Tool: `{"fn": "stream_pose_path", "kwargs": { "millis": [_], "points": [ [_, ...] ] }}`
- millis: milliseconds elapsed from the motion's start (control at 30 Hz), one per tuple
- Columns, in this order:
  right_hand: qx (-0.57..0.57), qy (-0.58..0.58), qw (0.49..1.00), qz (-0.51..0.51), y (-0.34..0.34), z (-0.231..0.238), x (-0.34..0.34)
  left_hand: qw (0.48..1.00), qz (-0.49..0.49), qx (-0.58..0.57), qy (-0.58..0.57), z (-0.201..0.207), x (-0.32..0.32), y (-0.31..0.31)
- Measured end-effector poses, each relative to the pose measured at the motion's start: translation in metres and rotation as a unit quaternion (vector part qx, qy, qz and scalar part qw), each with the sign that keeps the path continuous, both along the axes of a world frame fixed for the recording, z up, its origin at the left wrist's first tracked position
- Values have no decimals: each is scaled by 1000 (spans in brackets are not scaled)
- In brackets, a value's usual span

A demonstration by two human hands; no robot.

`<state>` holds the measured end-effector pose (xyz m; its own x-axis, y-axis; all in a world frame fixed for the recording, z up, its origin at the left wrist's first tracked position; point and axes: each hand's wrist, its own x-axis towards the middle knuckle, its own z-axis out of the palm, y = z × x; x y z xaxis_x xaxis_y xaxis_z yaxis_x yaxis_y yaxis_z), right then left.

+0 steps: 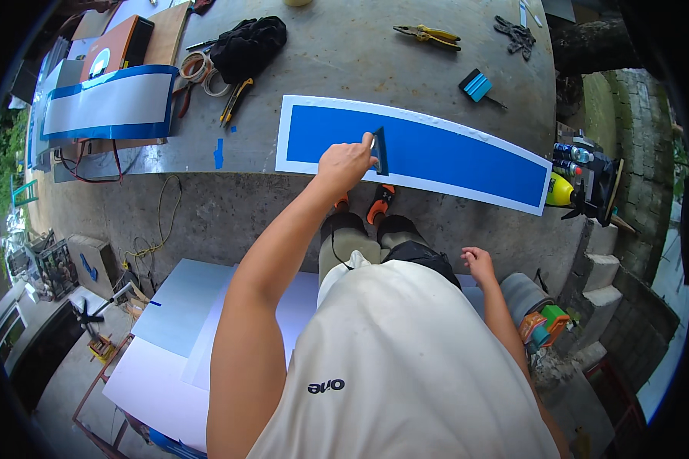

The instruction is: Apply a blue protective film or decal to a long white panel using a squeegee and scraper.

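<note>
My left hand [347, 162] reaches over the near edge of the metal-topped table and grips a dark, flat squeegee [381, 151]. The squeegee stands against a long, slightly curved panel [467, 157] with a blue face and a white border. Its near edge lies at the table's edge, and its right end reaches the table corner. Low at my right side, away from the table, my right hand [479, 265] hangs with nothing in it, fingers loosely bent and apart.
On the table are a blue-and-black scraper [476, 86], yellow-handled pliers [429, 35], grey gloves [515, 37], a black cloth [249, 47], tape rolls [197, 67], a utility knife [236, 101] and another blue-and-white sheet [109, 105]. Spray cans [573, 153] stand past the right corner. White sheets [164, 367] lie behind me.
</note>
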<state>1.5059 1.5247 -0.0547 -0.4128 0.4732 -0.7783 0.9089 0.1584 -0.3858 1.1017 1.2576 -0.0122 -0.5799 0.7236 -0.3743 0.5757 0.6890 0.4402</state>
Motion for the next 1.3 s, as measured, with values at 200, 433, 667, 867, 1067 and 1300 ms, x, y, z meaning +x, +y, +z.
{"fn": "stream_pose_path", "kwargs": {
  "millis": [200,433,667,867,1067,1300],
  "points": [
    [-17,-23,998,-57,-26,-10,65,995,-89,-40,23,-9,-34,-17],
    [-34,-71,995,-61,-59,-25,54,986,-76,-140,49,1,-84,-113],
    [-27,-29,998,-56,-74,-18,8,991,-61,-119,33,12,-105,-113],
    [-14,-36,999,-31,-71,-7,-13,997,-69,-37,29,3,-114,-39],
    [-13,-27,998,-52,-76,3,-18,999,-25,-33,25,-22,-117,-36],
    [-31,-70,996,-41,-71,-6,5,992,53,-100,47,-8,-134,-101]
  ]
}}
